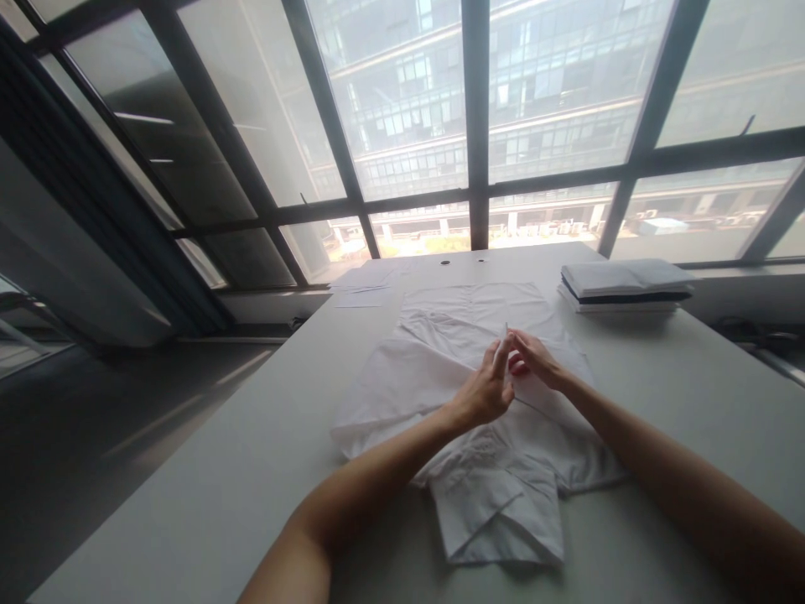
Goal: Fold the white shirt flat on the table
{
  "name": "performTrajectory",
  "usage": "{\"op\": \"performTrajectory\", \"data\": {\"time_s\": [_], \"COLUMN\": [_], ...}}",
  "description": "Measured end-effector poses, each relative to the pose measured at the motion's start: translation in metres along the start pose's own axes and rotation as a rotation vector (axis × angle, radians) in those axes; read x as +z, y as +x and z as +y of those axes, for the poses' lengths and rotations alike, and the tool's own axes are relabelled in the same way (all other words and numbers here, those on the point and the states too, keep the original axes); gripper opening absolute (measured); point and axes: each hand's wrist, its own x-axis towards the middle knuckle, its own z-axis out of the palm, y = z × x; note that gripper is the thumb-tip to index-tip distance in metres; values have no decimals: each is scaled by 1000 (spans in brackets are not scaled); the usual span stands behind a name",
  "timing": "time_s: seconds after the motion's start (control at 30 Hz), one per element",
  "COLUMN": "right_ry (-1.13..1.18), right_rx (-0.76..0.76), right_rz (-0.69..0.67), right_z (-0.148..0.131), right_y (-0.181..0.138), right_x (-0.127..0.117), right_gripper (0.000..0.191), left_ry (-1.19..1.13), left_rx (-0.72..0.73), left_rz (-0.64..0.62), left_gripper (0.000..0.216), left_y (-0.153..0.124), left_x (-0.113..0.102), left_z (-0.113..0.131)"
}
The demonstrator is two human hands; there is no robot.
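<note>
A white shirt (478,403) lay spread out on the white table (220,486), abt in the middle btwn the left & right edges. Its folded collar end sat closest to the near edge, and the rest ran back twd the far edge. The cloth was bumpy & wrinkled, w/ one side bunched up on the left.

Both arms reached out over the shirt. The left hand (484,390) was above the middle of the shirt, fingers bent & pointing up. The right hand (534,359) was right next to it, touching it at the fingertips. Both hands pinched a small bit of white cloth btwn them, so each hand was closed on the shirt. What that small bit was, too tiny to tell.

Farther back, near the far right corner, sat a stack of folded clothes (625,285), white w/ a dark one in it. Near the far left corner lay some flat papers (361,294). Behind the table stood a big window (440,126) w/ dark bars, and a building showed outside.
</note>
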Motion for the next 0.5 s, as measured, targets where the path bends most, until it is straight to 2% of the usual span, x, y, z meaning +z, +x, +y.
{"op": "performTrajectory", "data": {"time_s": [0.13, 0.23, 0.3, 0.4, 0.5], "right_ry": [-122, -219, -250, -250, -198], "right_rx": [-49, -155, -249, -354, -403], "right_rz": [66, 147, 181, 302, 477], "right_z": [-1, -1, -4, -13, -24], "right_y": [-2, 2, 7, 16, 29], "right_x": [0, -2, -5, -13, -27], "right_gripper": [29, 22, 30, 39, 31], "left_ry": [32, 104, 172, 231, 232], "left_rx": [-27, -76, -78, -66, -143], "left_rz": [-27, -23, 22, 150, 260], "left_gripper": [108, 98, 79, 41, 32], "left_y": [0, 5, 12, 20, 17], "left_x": [0, -19, -46, -100, -147], "left_z": [4, 12, 18, 18, 1]}}
